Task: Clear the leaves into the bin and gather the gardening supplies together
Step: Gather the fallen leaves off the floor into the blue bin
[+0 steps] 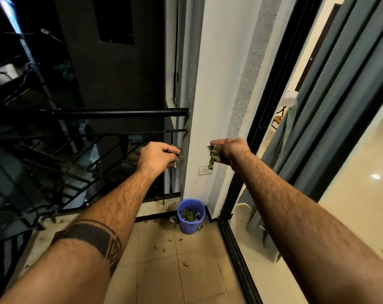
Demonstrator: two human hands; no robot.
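**Both fists loaded, bin in the corner**

Now the fingers tell the story: on the left hand point(158, 155) they are curled tight round a small tuft of green leaves point(179, 157) that pokes out on the side toward the wall, and on the right hand point(226, 150) they are clamped on a bigger bunch of leaves point(212, 155) that dangles toward the middle. Both arms are stretched forward at rail height, the two hands near each other but apart.

Below and beyond them sits the blue bin point(191, 216), tucked into the corner where the white wall point(221, 84) meets the low kerb, and it already holds a layer of green leaves. So the clearing looks well under way, with both handfuls apparently bound for that bin. Not finished, though: loose scraps point(185, 264) dot the tiled floor point(160, 277), more lie around the bin's foot, and one or two rest past the door track. No gardening supplies appear anywhere in view, so the gathering step looks untouched.

Wider out, this is a narrow balcony at night: black railing point(98, 114) on the left, a wall socket point(204, 171) low on the wall, a dark sliding-door frame point(263, 119) and a grey curtain point(331, 106) opening onto a lit, glossy-floored room.
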